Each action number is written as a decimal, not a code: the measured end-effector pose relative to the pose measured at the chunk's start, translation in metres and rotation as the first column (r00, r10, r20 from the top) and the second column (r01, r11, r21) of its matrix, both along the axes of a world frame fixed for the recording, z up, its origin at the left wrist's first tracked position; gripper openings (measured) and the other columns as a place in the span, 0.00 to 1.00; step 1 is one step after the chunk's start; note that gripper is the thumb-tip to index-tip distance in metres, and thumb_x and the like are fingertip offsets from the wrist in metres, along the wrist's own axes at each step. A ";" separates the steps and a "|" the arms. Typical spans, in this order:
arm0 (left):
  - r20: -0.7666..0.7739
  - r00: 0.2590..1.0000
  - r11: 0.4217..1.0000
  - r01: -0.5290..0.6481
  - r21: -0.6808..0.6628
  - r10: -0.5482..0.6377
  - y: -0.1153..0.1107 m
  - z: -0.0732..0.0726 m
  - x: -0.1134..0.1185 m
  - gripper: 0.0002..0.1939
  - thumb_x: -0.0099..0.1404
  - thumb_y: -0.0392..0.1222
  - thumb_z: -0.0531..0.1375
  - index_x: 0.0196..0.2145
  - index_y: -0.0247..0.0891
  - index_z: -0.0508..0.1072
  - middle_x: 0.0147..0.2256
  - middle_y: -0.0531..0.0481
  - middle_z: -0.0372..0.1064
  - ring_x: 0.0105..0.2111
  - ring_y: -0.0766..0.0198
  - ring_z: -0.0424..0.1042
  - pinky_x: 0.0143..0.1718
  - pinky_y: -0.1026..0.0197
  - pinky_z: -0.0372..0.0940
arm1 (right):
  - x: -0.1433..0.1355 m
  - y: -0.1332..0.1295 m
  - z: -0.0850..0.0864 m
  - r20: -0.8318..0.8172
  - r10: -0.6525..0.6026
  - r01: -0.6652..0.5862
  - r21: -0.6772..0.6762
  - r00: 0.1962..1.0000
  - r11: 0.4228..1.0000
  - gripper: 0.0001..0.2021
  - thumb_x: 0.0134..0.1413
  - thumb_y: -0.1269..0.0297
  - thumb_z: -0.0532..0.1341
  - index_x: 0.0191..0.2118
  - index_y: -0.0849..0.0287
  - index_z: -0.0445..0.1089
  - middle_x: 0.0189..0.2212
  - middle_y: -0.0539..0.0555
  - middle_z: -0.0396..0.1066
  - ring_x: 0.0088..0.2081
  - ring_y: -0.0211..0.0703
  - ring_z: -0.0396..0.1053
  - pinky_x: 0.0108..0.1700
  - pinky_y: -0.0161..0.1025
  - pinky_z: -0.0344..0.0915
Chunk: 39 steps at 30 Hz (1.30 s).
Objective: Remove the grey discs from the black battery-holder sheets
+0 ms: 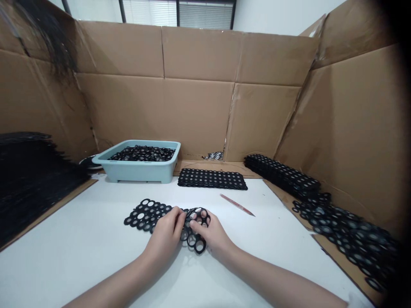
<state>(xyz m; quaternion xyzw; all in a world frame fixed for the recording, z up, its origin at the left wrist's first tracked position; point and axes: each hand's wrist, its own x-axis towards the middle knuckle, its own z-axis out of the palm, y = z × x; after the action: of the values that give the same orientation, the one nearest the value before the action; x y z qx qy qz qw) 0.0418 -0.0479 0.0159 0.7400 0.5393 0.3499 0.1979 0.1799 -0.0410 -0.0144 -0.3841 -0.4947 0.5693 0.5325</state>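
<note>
A black sheet of joined rings (150, 216) lies on the white tabletop, its right end lifted and bent between my hands. My left hand (168, 226) is closed on the sheet near its middle, thumb and fingers pinched together. At the right end, my right hand (210, 233) grips the curled part, with fingertips behind the rings and the thumb in front. A few rings hang below the fingers, just over the table. Several openings in the sheet show white, others look greyish. What the pinched left fingertips hold exactly is partly hidden.
Behind stands a light blue basin (141, 171) full of black rings. A flat ring sheet (212, 179) and a reddish pen-like tool (237, 205) lie nearby. Stacked sheets (282, 175) and loose pieces (346, 233) line the right; a dark stack (35, 179) stands left. Cardboard walls (192, 102) surround the table.
</note>
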 end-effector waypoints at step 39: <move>0.039 0.998 0.972 0.060 -0.226 -0.053 -0.004 -0.003 0.002 0.11 0.65 0.44 0.39 0.31 0.39 0.56 0.23 0.53 0.61 0.24 0.63 0.63 0.25 0.63 0.53 | -0.008 -0.011 0.000 -0.010 0.199 -0.196 -0.235 0.980 0.952 0.09 0.46 0.61 0.57 0.32 0.61 0.61 0.19 0.47 0.65 0.12 0.26 0.48 0.13 0.28 0.42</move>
<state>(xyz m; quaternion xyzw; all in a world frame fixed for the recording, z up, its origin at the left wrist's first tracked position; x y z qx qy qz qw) 0.0442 -0.0519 0.0131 0.7217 0.5514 0.2920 0.2998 0.1717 -0.0516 -0.0143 -0.3971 -0.4636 0.6714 0.4203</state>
